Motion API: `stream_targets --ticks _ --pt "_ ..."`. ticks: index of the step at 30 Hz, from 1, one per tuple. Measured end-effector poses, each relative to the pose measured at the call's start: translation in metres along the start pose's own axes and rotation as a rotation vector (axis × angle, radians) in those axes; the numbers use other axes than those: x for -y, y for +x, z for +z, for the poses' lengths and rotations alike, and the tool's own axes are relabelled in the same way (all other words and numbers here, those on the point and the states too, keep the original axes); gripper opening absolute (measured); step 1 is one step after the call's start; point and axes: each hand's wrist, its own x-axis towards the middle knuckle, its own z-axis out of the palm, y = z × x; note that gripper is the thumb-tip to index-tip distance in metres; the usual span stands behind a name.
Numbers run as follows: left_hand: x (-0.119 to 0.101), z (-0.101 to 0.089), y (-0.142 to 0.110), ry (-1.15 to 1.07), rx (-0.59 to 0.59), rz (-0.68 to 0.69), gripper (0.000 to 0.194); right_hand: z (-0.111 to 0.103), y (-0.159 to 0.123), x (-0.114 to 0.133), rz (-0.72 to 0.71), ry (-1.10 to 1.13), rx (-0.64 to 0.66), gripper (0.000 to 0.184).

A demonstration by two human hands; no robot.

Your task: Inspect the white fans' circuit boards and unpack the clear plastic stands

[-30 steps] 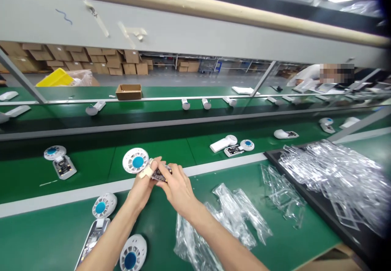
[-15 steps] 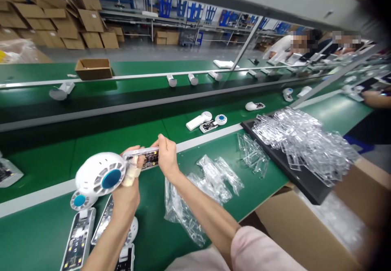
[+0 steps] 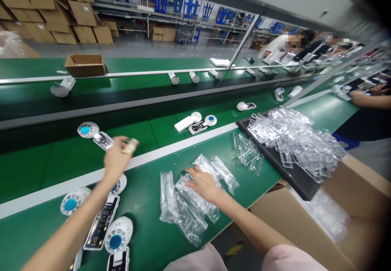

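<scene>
My left hand [image 3: 118, 155] is over the near edge of the green belt, fingers apart, a pale wrap on one finger. Just beyond its fingertips a white fan-like device [image 3: 102, 140] lies on the belt, with a round vented head, blue centre and bare circuit board in the handle. My right hand [image 3: 203, 183] reaches, fingers spread, onto a pile of clear plastic pieces [image 3: 192, 218] on the green bench. Whether it touches one is hard to tell. More open-backed devices [image 3: 102, 222] lie on the bench at lower left, partly behind my left forearm.
A black tray [image 3: 293, 181] heaped with clear plastic frames [image 3: 296, 140] stands right, above an open carton [image 3: 275, 222]. Other devices [image 3: 198, 127] sit along the belt [image 3: 152, 140]. A small cardboard box [image 3: 85, 65] is on the far side. A slanted post [image 3: 244, 39] rises ahead; co-workers sit at right.
The device that both hands held now lies on the belt, its head to the left. My left hand has come away from it; my right hand has moved right and down to the clear plastic pieces.
</scene>
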Motion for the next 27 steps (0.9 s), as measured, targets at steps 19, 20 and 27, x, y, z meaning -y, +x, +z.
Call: stream_targets --ticks 19,20,27 --pt "-0.016 0.000 -0.103 -0.503 0.310 0.006 0.028 -0.028 -0.012 0.030 -0.272 0.304 -0.195 0.016" --pt "-0.017 -0.004 -0.107 -0.542 0.303 0.005 0.029 -0.031 -0.015 0.032 -0.287 0.339 -0.187 0.017" --pt "-0.017 -0.024 -0.116 -0.627 0.276 0.076 0.014 -0.033 -0.029 0.037 -0.311 0.669 -0.264 0.020"
